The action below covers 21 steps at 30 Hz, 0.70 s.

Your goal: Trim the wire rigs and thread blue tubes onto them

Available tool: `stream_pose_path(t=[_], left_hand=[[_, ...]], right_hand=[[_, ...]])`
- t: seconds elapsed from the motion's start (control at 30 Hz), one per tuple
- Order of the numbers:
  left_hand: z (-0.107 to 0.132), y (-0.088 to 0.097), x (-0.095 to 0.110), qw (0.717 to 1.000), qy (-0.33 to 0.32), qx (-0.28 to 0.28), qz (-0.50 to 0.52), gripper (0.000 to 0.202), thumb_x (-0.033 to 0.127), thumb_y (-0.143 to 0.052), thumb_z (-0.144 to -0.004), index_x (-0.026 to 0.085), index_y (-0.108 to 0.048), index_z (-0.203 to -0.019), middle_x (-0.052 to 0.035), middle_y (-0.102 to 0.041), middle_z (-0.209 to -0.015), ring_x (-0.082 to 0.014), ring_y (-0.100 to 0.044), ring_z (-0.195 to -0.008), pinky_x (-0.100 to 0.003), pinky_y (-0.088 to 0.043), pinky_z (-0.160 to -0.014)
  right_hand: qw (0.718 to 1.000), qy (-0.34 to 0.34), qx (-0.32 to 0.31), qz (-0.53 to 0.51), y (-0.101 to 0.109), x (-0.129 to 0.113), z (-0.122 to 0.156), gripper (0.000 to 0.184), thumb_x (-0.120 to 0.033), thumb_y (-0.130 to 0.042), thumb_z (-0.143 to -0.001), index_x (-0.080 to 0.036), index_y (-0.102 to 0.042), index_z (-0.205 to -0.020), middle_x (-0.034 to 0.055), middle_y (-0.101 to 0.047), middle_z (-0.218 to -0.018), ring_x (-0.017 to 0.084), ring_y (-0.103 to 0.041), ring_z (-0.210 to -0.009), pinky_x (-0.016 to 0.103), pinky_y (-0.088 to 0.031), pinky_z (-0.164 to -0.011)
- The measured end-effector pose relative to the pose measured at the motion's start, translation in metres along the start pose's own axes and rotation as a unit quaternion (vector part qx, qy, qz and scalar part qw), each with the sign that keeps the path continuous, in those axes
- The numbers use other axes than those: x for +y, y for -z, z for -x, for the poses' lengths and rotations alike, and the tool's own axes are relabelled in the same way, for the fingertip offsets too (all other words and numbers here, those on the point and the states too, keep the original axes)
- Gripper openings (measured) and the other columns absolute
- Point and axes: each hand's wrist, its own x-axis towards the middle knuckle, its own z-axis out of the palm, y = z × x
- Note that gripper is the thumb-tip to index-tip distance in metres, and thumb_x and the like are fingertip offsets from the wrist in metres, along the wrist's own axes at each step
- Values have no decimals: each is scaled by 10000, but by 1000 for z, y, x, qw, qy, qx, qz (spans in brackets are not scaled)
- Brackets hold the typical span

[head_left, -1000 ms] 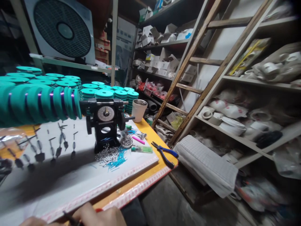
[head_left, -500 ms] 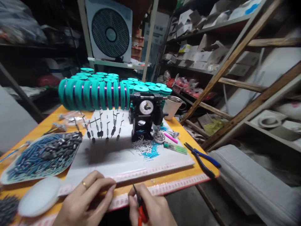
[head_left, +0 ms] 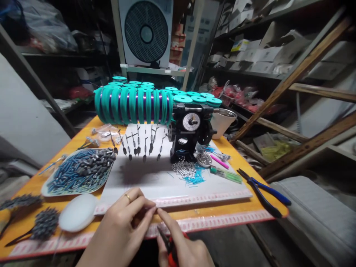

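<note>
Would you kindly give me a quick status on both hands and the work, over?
Left hand pinching something too small to tell. Right hand shut on red-handled pliers, fingertips meeting left. Both at table front edge. Blue pliers lie apart, right.

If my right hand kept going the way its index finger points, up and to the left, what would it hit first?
The right hand would meet the fingertips of the left hand almost at once; they look touching or nearly so. Beyond them lies the white board, though depth is hard to judge.
</note>
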Motion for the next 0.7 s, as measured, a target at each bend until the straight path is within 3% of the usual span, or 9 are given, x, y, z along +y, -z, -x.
stream_pose_path(t=[0.13, 0.3, 0.5, 0.7], left_hand=[[0, 0, 1, 1000, -3, 5, 3, 187, 195, -497, -942, 189, -657, -845, -19, -560, -806, -140, -623, -675, -235, -514, -591], [0, -2, -1, 1000, -6, -6, -6, 180, 185, -484, -953, 196, -651, -887, -24, -560, -844, -151, -625, -734, -250, -519, -641], [1, 5, -7, 998, -66, -2, -25, 158, 127, -482, -948, 178, -626, -910, -30, -555, -884, -130, -621, -734, -215, -505, -635], [1, 21, -14, 997, -68, -18, -34, 151, 104, -499, -921, 189, -622, -895, -9, -544, -870, -93, -597, -658, -181, -465, -579]], right_hand=[[998, 36, -3, 44, 2, 0, -5, 637, -143, -441, -778, -123, -445, -1415, -95, -591, -465, 144, -545, -290, 227, -427, -331], [994, 69, -4, 87, 8, 0, -12, 626, -136, -501, -677, -38, -553, -1294, -91, -579, -466, 132, -532, -282, 262, -390, -309], [986, 102, 6, 131, 19, -3, -18, 610, -101, -533, -627, -40, -607, -1230, -95, -545, -439, 101, -508, -274, 271, -313, -288], [985, 99, 8, 144, 22, -6, -19, 608, -71, -510, -644, -42, -591, -1246, -94, -529, -439, 100, -508, -282, 259, -330, -302]])
